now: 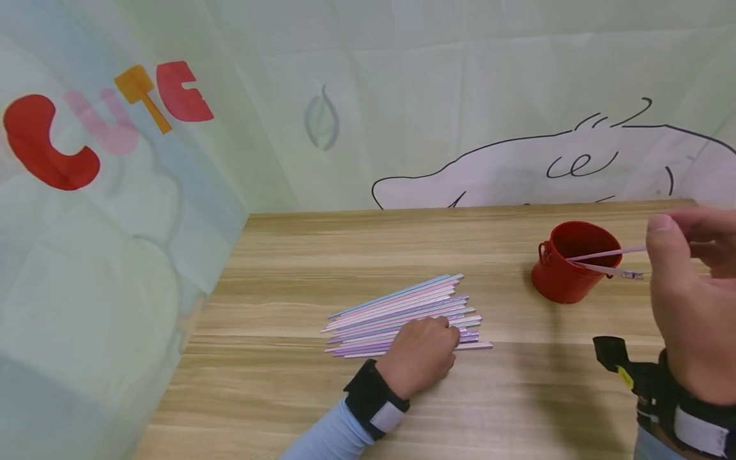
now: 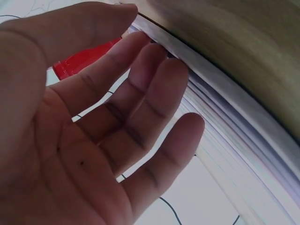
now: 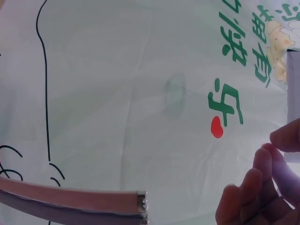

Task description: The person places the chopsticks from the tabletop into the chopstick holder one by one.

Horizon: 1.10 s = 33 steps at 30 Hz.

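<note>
Thin pastel sticks lie in a fanned row on the table, in blue, pink, white and purple. My left hand rests over their near right side. Its loosely bent fingertips touch or nearly touch the sticks in the left wrist view, and the palm holds nothing. Two sticks lean out of a small red bucket toward the right. My right hand is beside their outer ends, hiding one. In the right wrist view its bent fingers are apart from the shiny-tipped pink and purple sticks.
The wood-grain table ends at a pale printed curtain behind it. Another curtain side hangs at the left, with coloured letters on it. Each wrist wears a black strap.
</note>
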Each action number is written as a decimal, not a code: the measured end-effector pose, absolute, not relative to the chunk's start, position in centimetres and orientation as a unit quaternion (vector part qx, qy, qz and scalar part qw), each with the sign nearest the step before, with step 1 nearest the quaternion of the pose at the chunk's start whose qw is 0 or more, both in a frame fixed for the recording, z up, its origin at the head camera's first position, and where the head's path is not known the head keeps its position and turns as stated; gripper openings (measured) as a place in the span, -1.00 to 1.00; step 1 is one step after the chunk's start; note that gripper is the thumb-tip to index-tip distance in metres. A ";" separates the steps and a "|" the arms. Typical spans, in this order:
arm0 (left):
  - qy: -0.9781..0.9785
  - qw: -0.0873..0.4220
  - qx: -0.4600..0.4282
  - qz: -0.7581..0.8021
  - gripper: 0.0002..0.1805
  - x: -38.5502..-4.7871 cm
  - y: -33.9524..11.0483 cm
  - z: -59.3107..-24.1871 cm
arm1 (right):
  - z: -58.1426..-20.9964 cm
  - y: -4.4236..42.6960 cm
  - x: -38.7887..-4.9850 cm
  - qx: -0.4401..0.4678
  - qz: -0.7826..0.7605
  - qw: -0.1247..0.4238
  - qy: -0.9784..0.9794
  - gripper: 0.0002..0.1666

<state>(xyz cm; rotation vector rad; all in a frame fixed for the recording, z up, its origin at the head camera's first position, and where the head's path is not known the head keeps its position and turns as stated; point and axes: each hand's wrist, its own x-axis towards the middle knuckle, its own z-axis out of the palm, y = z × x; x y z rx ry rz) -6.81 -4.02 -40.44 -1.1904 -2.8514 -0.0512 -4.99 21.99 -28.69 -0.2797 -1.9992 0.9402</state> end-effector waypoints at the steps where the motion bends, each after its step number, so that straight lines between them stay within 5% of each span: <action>1: -0.922 0.026 -0.385 -0.016 -0.89 -6.8 -4.0 -40.5 | -28.7 21.9 -5.0 -0.105 0.381 0.442 -0.805 -0.63; 12: -0.916 0.047 -0.398 -0.004 -0.96 -6.4 -3.7 -40.9 | -29.0 21.4 -5.0 0.026 0.416 0.458 -0.785 -0.64; 33: -0.902 0.037 -0.425 -0.074 -0.89 -6.5 -3.2 -40.3 | -28.7 20.2 -5.3 0.086 0.430 0.447 -0.780 -0.71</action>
